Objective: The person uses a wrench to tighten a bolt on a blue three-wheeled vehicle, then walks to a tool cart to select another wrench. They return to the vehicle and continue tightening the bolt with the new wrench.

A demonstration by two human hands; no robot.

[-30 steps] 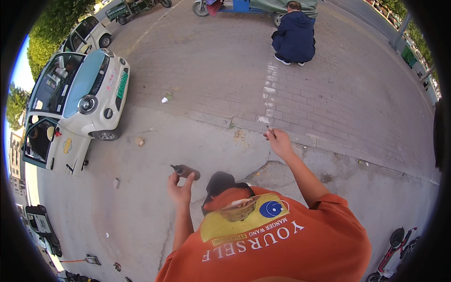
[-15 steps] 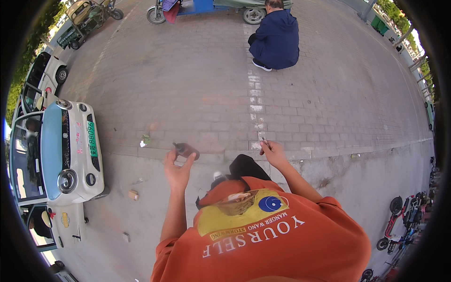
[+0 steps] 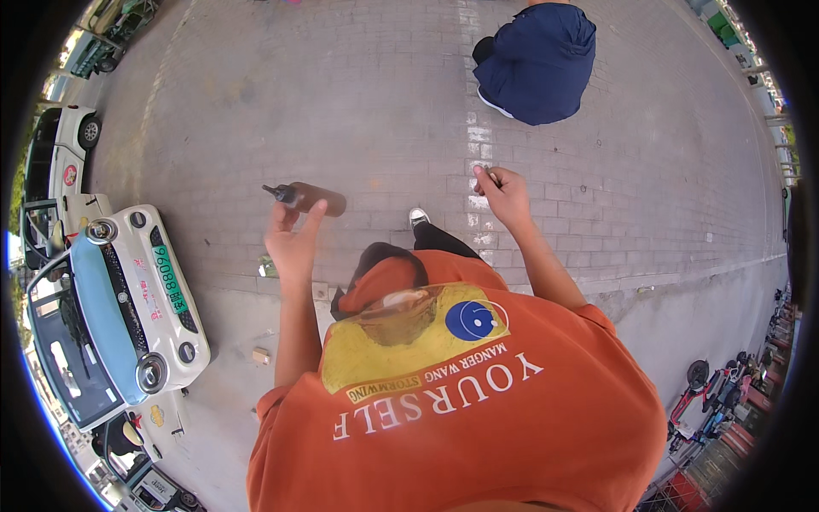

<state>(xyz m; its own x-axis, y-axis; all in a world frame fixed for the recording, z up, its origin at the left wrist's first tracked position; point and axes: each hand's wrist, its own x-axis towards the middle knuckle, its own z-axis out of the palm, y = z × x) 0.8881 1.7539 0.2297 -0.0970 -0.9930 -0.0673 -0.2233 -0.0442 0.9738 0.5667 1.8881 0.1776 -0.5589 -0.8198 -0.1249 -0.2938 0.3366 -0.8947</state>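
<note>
My left hand (image 3: 293,239) is raised in front of me and grips a dark brown bottle (image 3: 309,198) with a black nozzle, held roughly level and pointing left. My right hand (image 3: 503,193) is closed around a small thin object that I cannot make out, above a white painted line (image 3: 473,145) on the paving. My orange shirt (image 3: 461,401) fills the lower part of the view, and one white shoe (image 3: 418,218) shows ahead of it on the bricks.
A person in a dark blue jacket (image 3: 537,60) crouches on the brick pavement straight ahead. A small white and light blue car (image 3: 119,316) stands at my left, with more vehicles behind it. Parked scooters (image 3: 725,392) line the lower right. A kerb edge (image 3: 682,277) crosses the ground.
The view has moved forward over the brick paving, and the crouching person is now closer. Both hands stay raised, keeping hold of the bottle and the small object. The car has slid lower left.
</note>
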